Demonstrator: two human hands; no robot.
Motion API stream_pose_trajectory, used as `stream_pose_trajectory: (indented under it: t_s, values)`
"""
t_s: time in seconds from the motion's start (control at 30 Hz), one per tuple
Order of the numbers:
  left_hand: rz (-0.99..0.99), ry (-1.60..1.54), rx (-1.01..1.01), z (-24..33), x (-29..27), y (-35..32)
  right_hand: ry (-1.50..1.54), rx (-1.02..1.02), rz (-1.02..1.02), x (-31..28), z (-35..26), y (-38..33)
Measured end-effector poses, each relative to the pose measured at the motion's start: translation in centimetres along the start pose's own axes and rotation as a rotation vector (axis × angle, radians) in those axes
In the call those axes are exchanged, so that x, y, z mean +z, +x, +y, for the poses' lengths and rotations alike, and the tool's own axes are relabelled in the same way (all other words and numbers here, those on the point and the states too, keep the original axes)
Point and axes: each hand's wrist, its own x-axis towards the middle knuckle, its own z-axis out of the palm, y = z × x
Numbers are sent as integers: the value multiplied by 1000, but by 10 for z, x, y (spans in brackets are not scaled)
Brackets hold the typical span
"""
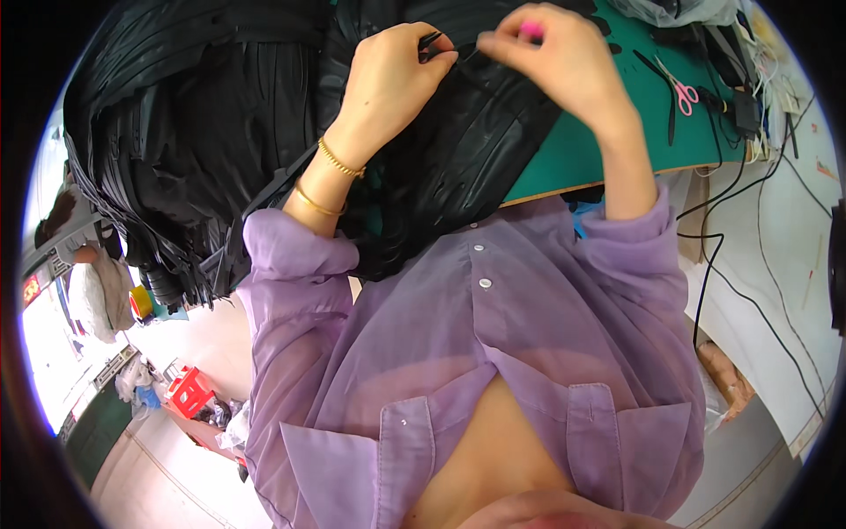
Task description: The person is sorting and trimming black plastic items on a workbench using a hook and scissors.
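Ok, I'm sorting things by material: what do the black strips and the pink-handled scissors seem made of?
Black strips: perhaps leather-like synthetic or rubber; the satin sheen and soft creases leave it open.
Pink-handled scissors: probably metal where pale and shiny, plastic where evenly pink and opaque.

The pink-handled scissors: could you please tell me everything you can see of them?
The scissors have pink loop handles, plastic by their look, and slim, metallic-looking blades. They lie on the green tabletop, right of the right hand, blades pointing to the upper left. No hand touches them; whether they touch the slim black piece alongside is unclear.
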Motion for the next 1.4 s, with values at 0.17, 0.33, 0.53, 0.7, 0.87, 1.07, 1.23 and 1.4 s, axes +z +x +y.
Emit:
stream_pose_trajectory:
  t_s: [0.17,0.33,0.53,0.7,0.87,1.07,1.23,1.4]
  values:
    - [-115,88,102,-18,28,11,-171,-49,-98,37,34,-21]
    - [-244,-34,-17,-23,34,13,491,113,0,22,50,4]
    - [-386,-176,-94,-32,19,16,447,218,255,-2,52,11]
    - [-272,-349,-185,-28,-11,4,-70,-31,426,-2,30,-10]
    - [-193,-484,-259,-15,-20,-4,501,55,365,-5,-5,-20]
    - [-161,-745,-389,-10,-27,-11,651,-167,250,-7,-23,-39]
    - [-78,-918,-399,-7,-25,-13,935,-173,287,26,-30,-47]
    - [-48,-958,-394,-9,-23,-14,894,-143,277,34,-33,-46]
